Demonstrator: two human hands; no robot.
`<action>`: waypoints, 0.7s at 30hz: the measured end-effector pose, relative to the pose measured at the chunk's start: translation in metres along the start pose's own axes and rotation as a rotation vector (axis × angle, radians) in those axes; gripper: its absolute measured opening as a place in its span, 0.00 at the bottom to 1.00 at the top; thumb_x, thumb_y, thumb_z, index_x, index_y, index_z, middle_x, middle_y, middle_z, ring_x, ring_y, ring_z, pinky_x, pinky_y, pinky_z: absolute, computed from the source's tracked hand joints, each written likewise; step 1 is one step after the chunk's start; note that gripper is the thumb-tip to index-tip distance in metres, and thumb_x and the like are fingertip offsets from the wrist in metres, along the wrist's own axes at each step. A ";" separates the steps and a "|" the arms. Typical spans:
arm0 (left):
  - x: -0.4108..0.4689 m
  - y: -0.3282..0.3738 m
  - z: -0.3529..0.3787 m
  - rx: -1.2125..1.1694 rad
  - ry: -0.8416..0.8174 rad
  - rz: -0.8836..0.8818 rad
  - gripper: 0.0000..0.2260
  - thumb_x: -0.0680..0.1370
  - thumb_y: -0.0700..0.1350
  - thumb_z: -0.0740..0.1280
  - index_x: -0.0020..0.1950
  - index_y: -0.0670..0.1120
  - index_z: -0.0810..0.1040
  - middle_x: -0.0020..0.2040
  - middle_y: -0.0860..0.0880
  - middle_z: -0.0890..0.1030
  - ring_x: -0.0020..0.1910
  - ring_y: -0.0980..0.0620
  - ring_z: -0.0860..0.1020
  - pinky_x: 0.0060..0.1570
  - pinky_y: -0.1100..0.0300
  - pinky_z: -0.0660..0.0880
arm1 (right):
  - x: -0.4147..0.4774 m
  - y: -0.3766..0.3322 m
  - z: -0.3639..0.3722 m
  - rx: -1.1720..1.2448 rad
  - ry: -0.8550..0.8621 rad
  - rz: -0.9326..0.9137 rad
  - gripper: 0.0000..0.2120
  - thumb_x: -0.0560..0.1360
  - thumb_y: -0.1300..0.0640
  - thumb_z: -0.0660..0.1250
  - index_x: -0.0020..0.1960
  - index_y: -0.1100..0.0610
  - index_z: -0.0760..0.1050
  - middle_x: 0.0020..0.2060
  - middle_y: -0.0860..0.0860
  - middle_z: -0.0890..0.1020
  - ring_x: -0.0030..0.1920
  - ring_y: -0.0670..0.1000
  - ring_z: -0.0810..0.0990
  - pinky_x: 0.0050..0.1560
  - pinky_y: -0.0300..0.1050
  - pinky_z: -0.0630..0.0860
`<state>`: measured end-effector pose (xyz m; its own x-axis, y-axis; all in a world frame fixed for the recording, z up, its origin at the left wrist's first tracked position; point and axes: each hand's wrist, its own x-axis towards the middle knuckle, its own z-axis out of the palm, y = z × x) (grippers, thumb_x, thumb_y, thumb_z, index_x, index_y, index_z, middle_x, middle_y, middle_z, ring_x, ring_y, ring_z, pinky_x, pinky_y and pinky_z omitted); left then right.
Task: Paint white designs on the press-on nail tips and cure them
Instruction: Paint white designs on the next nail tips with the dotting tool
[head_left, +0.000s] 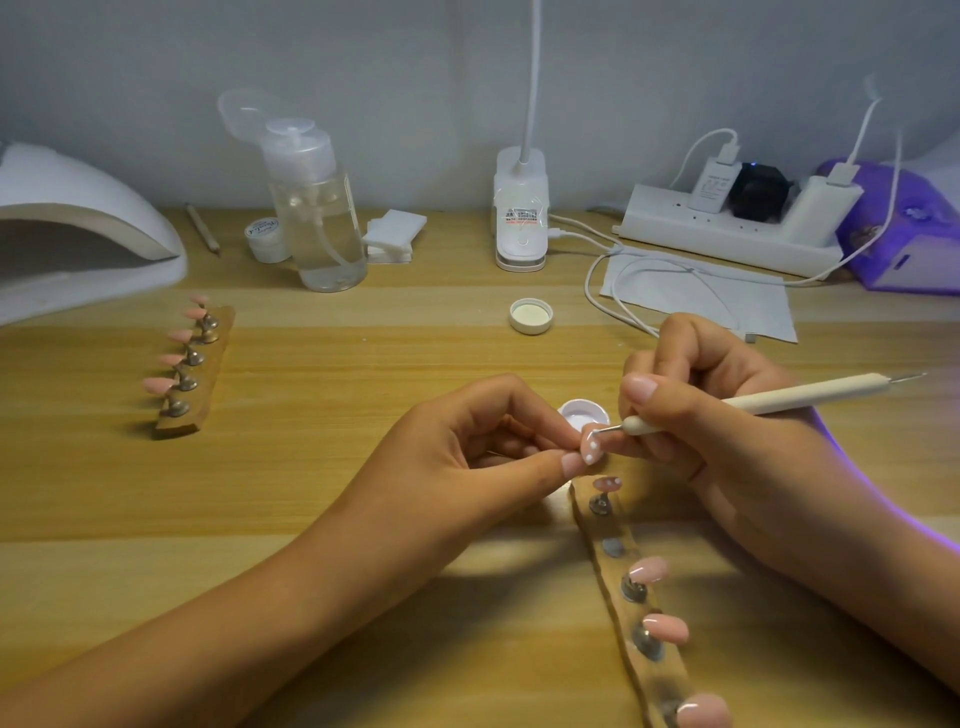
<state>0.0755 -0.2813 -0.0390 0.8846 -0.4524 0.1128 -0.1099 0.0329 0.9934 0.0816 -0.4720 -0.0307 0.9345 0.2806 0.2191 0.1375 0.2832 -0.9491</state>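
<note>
Pinching a pink nail tip (592, 451) in my left hand (467, 457), white dots showing, right hand (727, 415) gripping the dotting tool (753, 402).

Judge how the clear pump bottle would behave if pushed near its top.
The pump bottle stands tall on a narrow base, so a high push would probably tip it. It looks mostly full of clear liquid, so likely fairly heavy. Its flip cap is open, so it might spill.
</note>
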 end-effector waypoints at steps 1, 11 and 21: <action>0.000 0.000 0.000 0.001 0.000 0.000 0.04 0.70 0.44 0.74 0.40 0.53 0.83 0.38 0.51 0.83 0.38 0.58 0.77 0.38 0.68 0.73 | 0.000 0.000 0.000 -0.002 -0.003 -0.001 0.09 0.68 0.58 0.70 0.32 0.50 0.73 0.28 0.49 0.74 0.29 0.43 0.74 0.38 0.39 0.79; 0.000 -0.001 0.000 0.009 0.005 0.004 0.04 0.70 0.43 0.73 0.41 0.53 0.83 0.38 0.52 0.83 0.38 0.59 0.77 0.38 0.69 0.73 | 0.001 0.000 -0.001 0.006 -0.003 0.012 0.10 0.67 0.60 0.71 0.31 0.51 0.72 0.28 0.48 0.74 0.28 0.43 0.73 0.38 0.40 0.79; -0.001 0.001 -0.002 -0.071 0.081 -0.014 0.07 0.69 0.43 0.75 0.43 0.53 0.82 0.41 0.52 0.84 0.40 0.56 0.81 0.44 0.65 0.77 | 0.006 -0.006 -0.005 0.027 0.243 0.025 0.12 0.70 0.57 0.68 0.30 0.50 0.71 0.25 0.48 0.70 0.28 0.43 0.70 0.41 0.40 0.79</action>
<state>0.0750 -0.2793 -0.0377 0.9199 -0.3798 0.0977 -0.0677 0.0914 0.9935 0.0882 -0.4768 -0.0246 0.9896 0.0595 0.1313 0.1073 0.3046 -0.9464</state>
